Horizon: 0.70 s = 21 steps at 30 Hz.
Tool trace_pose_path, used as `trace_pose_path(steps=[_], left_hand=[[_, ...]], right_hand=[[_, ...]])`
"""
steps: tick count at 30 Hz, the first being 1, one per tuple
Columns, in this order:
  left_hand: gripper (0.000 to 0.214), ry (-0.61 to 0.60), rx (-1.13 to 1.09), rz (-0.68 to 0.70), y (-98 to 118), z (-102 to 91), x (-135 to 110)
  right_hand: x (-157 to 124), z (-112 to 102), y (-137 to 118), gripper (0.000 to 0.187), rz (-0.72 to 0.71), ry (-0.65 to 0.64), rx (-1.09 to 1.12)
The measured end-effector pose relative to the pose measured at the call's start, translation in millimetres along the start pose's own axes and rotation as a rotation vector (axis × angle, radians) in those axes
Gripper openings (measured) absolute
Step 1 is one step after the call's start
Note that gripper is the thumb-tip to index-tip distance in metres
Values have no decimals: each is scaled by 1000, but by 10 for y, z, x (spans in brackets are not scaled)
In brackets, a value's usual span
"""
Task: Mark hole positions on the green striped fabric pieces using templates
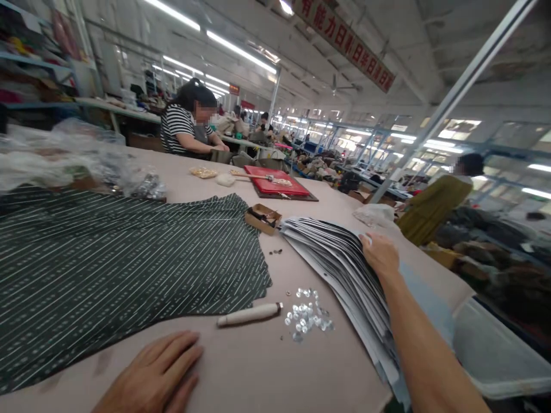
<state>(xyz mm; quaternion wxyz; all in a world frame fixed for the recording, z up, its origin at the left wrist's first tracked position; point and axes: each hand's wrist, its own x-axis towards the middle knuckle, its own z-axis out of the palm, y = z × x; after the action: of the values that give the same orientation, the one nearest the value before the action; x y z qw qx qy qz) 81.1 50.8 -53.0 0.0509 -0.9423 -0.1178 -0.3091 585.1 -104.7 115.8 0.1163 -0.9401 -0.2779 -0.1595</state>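
My left hand (157,373) lies flat, palm down, on the beige table (258,373) near its front edge, holding nothing. My right hand (379,252) rests on top of a fanned stack of dark and white fabric pieces (340,264) at the table's right side, fingers pressing the top layers. Between my hands lie a white-handled tool (249,314) and a small heap of clear round buttons (307,315). A stack of dark green striped fabric (120,269) covers the left part of the table.
A small cardboard box (263,218) sits beyond the stack. A red mat (275,182) lies farther back. Crumpled clear plastic bags (86,160) pile at the left. A person in a striped shirt (185,129) sits behind the table; another person in olive clothing (434,203) stands at right.
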Motion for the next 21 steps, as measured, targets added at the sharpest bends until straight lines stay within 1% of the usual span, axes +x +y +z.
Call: trace_pose_path(steps=[2,3,6,8,9,10,12,13,15,17,18,19,21], left_hand=[[33,6,13,4,61,-106,129],[31,15,7,8,84,-147,192],[25,44,-31,7,109,-214,308],[23,49,-71,-3,112,-221,317],[22,44,-90,-14,119,-221,308],[22,36,-110,-28,135,-224,296],[21,6,-166,-71,185,-243,272],[21,-17,-205,-95,210,-259,267],[20,-103,-285,-160,219,-297,281],[18,-201,-305,-242,117,-345,328],[18,-233,-283,-289,12,-376,362],[19,-250,-244,-339,-129,-414,401],[22,-249,-150,-441,-494,-504,488]], right_hand=[[-140,63,-236,46,-94,-57,86],[-246,106,-371,43,-156,-122,132],[-645,298,-753,24,-325,-409,253],[-903,451,-929,19,-379,-571,303],[-1008,521,-986,19,-388,-623,320],[-1090,581,-1023,19,-389,-655,333],[-1185,661,-1058,19,-379,-681,350],[-1200,684,-1064,18,-374,-687,358],[-1182,705,-1069,20,-366,-702,377],[-1139,700,-1073,24,-373,-730,406],[-1122,685,-1073,27,-381,-740,424],[-1116,660,-1072,30,-391,-740,441],[-1152,581,-1059,38,-406,-704,471]])
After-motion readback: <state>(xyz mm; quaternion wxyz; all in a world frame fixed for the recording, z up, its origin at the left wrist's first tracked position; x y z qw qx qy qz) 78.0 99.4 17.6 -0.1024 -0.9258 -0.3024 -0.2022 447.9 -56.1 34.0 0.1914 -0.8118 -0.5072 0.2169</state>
